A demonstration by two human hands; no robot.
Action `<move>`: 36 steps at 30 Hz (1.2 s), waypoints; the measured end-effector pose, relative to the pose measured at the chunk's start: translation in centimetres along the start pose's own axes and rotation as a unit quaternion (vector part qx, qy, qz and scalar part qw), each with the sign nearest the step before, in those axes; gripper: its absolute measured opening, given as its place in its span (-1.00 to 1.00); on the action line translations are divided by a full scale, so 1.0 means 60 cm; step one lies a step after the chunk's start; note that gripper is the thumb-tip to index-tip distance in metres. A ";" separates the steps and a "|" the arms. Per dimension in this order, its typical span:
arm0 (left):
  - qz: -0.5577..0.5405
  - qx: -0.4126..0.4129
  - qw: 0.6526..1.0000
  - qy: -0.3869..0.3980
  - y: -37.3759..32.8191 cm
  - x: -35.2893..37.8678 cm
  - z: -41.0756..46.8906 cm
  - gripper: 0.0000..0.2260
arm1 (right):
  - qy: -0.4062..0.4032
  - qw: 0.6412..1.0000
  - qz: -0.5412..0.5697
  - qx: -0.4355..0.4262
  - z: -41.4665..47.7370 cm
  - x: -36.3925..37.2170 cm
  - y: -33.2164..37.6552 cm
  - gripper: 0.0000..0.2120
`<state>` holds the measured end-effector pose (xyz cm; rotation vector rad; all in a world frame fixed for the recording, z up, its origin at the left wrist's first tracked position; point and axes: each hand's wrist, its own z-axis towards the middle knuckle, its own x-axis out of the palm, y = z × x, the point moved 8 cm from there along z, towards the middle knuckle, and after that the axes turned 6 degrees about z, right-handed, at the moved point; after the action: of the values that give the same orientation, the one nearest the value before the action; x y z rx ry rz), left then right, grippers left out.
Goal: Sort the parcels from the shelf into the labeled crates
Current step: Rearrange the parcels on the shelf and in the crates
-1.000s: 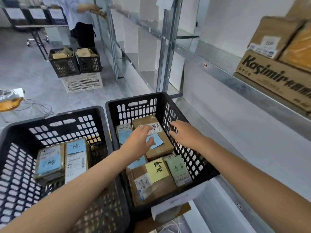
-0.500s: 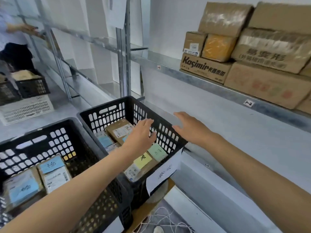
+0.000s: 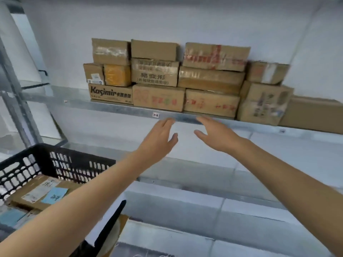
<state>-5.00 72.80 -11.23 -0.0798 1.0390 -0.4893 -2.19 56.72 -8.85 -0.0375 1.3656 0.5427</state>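
I recorded the shelf edge just above the left hand and right hand, with stacked parcels on it beyond them. The black crate sat below the left forearm. Both hands were spread, holding nothing.

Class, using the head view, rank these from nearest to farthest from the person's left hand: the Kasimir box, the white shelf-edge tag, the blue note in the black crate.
1. White tag: on the shelf edge, just above the left hand.
2. Kasimir box: up-left, bottom row on the shelf.
3. Blue note: far lower left, inside the black crate.
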 end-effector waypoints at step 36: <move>-0.101 -0.018 0.994 -0.029 -0.620 0.307 0.280 -0.39 | -0.215 0.944 0.121 0.220 -0.136 -0.351 -0.744 -0.38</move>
<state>3.66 29.10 -6.64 -0.2318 0.9878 -0.6491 5.54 7.58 -3.64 0.5899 1.0375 0.4054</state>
